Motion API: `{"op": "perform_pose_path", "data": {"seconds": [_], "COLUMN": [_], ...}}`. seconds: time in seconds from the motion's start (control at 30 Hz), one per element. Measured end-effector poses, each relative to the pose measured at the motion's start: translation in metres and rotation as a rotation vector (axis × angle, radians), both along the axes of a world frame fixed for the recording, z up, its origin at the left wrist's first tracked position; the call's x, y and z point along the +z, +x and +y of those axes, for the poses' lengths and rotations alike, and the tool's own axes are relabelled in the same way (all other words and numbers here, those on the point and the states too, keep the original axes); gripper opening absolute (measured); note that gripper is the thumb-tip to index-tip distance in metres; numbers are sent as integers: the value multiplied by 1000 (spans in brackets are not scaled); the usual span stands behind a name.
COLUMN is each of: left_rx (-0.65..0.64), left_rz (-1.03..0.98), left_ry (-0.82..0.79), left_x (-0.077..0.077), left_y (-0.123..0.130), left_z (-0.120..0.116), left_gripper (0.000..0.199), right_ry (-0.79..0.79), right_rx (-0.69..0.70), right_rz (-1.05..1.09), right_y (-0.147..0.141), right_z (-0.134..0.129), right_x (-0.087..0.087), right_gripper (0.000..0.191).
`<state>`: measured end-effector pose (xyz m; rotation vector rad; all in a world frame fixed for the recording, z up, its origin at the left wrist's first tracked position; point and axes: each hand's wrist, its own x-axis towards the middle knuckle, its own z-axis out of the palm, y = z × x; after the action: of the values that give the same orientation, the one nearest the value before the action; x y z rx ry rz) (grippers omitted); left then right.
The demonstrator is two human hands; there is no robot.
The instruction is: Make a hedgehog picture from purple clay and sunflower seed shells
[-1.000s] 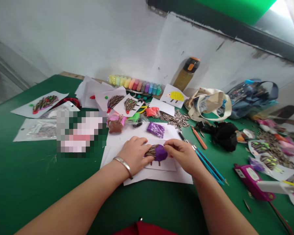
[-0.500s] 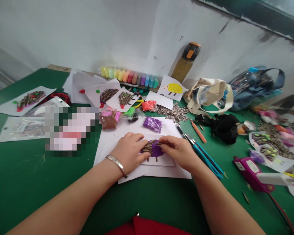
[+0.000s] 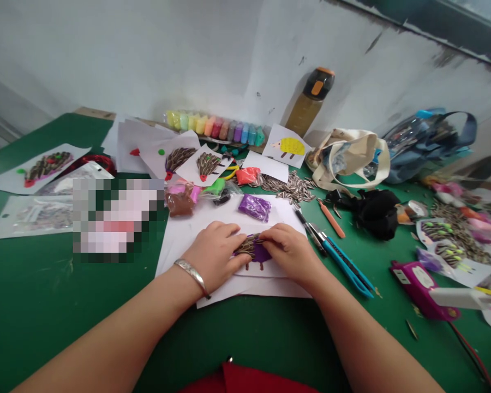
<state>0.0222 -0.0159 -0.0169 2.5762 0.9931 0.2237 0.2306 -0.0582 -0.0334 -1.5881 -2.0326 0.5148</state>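
Note:
A white card [image 3: 272,271] carries a purple clay body [image 3: 262,252] with small brown legs, partly covered by rows of striped sunflower seeds [image 3: 245,246]. My left hand [image 3: 215,252], a silver bangle on its wrist, rests on the card's left side with fingers apart, thumb and fingertips beside the seeds. My right hand [image 3: 292,252] pinches a sunflower seed [image 3: 259,238] at the upper edge of the purple clay, close to the rows; the fingers hide most of it. Beneath the card lie larger white sheets [image 3: 175,240].
Behind the card lie a purple clay packet [image 3: 255,208], a brown clay packet [image 3: 180,203] and a pile of seeds [image 3: 292,188]. Blue-handled tweezers [image 3: 347,265] and an orange tool [image 3: 332,219] lie at the right, near a magenta glue gun [image 3: 423,289]. A bottle [image 3: 311,101] stands by the wall.
My right hand has moved left with the seed, from the clay's right side to the upper edge by the seed rows. My left hand stays in place.

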Motion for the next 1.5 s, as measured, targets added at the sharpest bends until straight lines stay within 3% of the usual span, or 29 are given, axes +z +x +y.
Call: {"op": "perform_pose_path", "data": {"seconds": [0.43, 0.67, 1.3, 1.5], "left_rx": [17, 11, 15, 11], "left_rz": [15, 18, 32, 19], "left_ry": [9, 3, 7, 1], "left_x": [-1, -2, -1, 0], "left_y": [1, 0, 1, 1], "left_z": [-1, -1, 0, 0], "left_gripper": [37, 37, 39, 38], "right_ry": [24, 51, 26, 125], "right_rx": [6, -69, -39, -216], "right_rz": [-22, -101, -123, -93], "right_y": [-10, -2, -5, 21], "right_z": [-1, -3, 2, 7], "right_x": [-2, 4, -2, 0], "right_gripper": [22, 10, 16, 18]}}
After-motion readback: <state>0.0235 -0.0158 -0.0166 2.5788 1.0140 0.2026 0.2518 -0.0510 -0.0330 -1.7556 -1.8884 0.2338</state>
